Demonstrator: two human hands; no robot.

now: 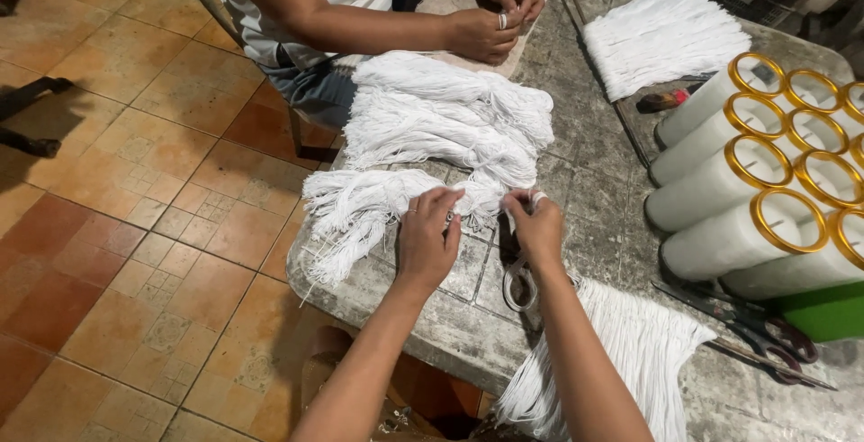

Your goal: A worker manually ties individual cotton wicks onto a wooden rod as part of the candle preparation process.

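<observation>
On a worn, mottled grey table [594,181] above an orange and tan tiled floor [135,190], heaps of white string [450,113] lie spread out. Taking that big heap as the landmark: just below it, the left hand [427,239] pinches a tuft of the string with fingers closed, and beside it the right hand [537,226] is closed on a few strands held taut. Under the right wrist lie scissors with pale loop handles [519,284], partly covered by the arm, so the blades cannot be made out. Above the heap, another person's hands [495,19] work at a cloth-covered edge; their fingers are bunched, and what they grip is too small to tell. Right of the heap lies a flat stack of cut string [661,37], and farther right white cylinders with gold rims [747,190], cut off by the frame. Dark scissors [747,320] lie below those.
</observation>
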